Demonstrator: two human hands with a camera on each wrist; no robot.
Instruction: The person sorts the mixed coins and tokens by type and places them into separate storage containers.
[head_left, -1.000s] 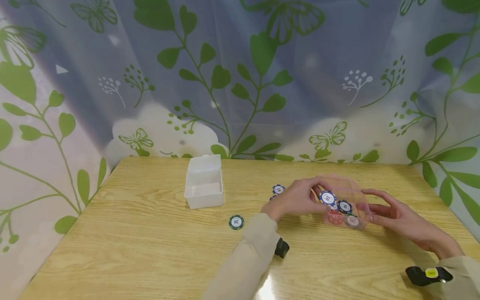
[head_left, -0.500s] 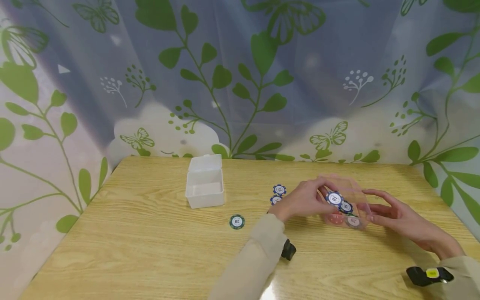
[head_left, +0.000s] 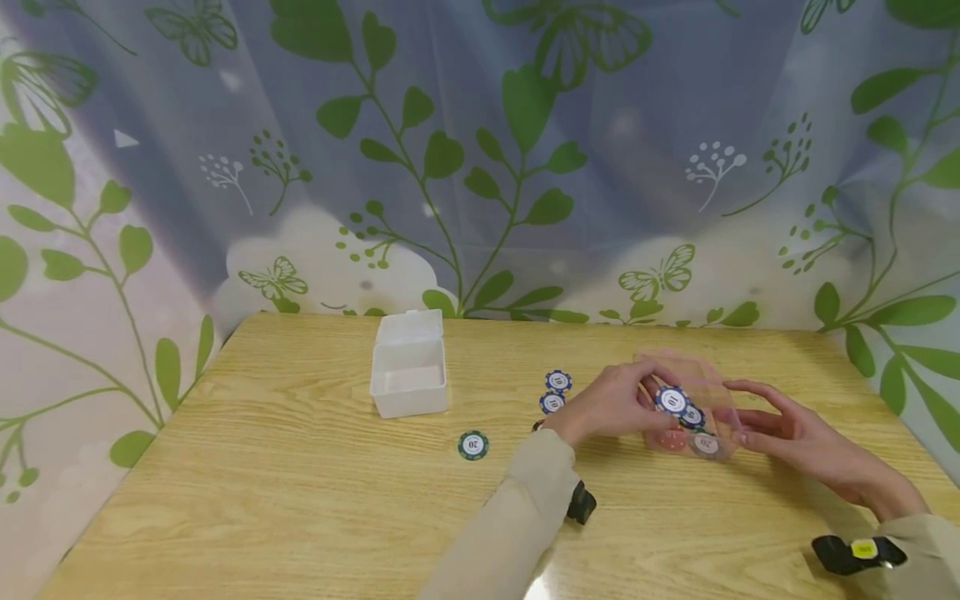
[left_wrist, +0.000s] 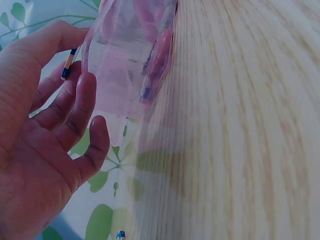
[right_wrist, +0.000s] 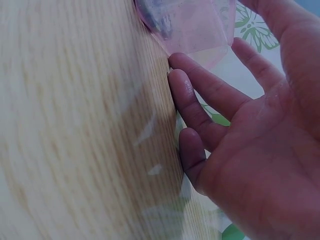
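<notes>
Pinched between my left hand's (head_left: 611,402) thumb and finger is a blue-and-white poker chip (head_left: 672,401) marked 10. It is held at the left side of a see-through pink box (head_left: 705,387). In the left wrist view the chip (left_wrist: 69,64) shows edge-on, beside the box's rim. Inside the box lie a dark blue chip (head_left: 693,417), a red chip (head_left: 672,441) and a green chip (head_left: 705,445). My right hand (head_left: 806,437) holds the box's right side between thumb and fingers; in the right wrist view its fingertips touch the box (right_wrist: 195,30) and the tabletop.
Two blue chips (head_left: 558,382) lie left of my left hand, with a dark chip mostly hidden by the wrist. Further left is a green chip (head_left: 473,445) marked 20. A white box (head_left: 408,396) with its lid raised stands on the wooden table (head_left: 285,467), before a patterned curtain.
My left hand has shifted slightly right with the blue chip, bringing it further over the pink box. More of the chips on the table now shows. The right hand stays put.
</notes>
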